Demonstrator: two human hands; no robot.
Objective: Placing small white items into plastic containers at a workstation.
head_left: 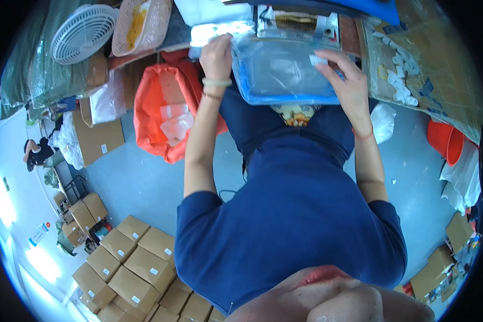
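Note:
My right hand pinches a small white piece between thumb and fingertips. It hovers over the right side of a blue tray lined with clear plastic, on the front of the work surface above my lap. At the tray's left corner my left hand is closed, its fingertips by a shiny clear plastic packet. What its fingers hold, if anything, is hidden. Several small white curled pieces lie on the cardboard-covered surface to the right.
A white plastic basket and a pink basket stand at the far left. Below them an open red bag holds clear plastic pieces. A red bucket is at the right; stacked cardboard boxes fill the lower left.

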